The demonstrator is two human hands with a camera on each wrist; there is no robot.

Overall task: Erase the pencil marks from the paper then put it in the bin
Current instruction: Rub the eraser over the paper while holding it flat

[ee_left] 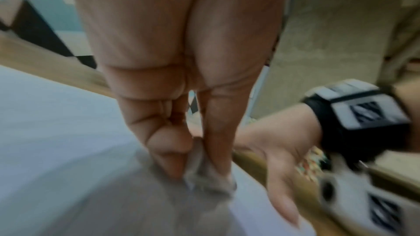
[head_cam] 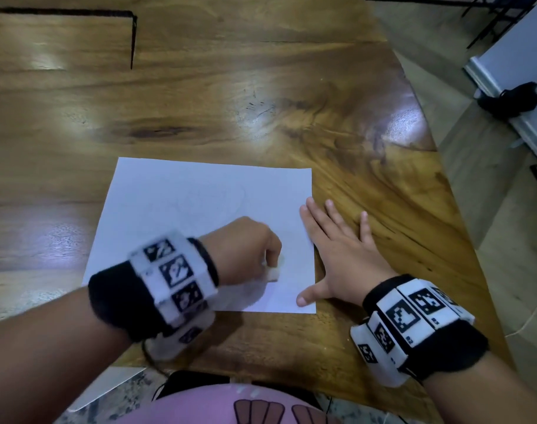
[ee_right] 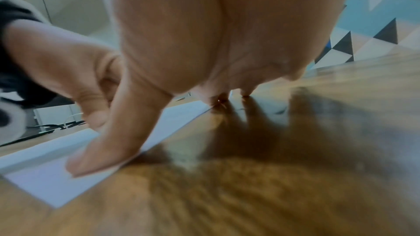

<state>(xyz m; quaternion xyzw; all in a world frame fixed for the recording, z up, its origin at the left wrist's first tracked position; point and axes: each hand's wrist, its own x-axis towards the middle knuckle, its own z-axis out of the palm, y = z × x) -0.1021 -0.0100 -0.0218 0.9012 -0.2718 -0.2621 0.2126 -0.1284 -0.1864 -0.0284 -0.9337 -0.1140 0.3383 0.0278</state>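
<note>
A white sheet of paper (head_cam: 200, 215) lies flat on the wooden table (head_cam: 261, 102), with faint pencil curves near its middle. My left hand (head_cam: 246, 249) is curled over the lower part of the sheet and pinches a small whitish eraser (head_cam: 273, 274), whose end touches the paper (ee_left: 56, 123); the eraser (ee_left: 211, 180) shows blurred between thumb and fingers. My right hand (head_cam: 343, 252) lies flat with fingers spread, thumb and forefinger on the paper's right edge, the other fingers on the wood. The thumb (ee_right: 102, 150) presses the paper (ee_right: 52, 184) near its corner.
The table's right edge (head_cam: 463, 209) runs diagonally, with floor and a white panel (head_cam: 512, 71) beyond. A black line (head_cam: 132, 41) marks the tabletop at the far left. No bin is in view.
</note>
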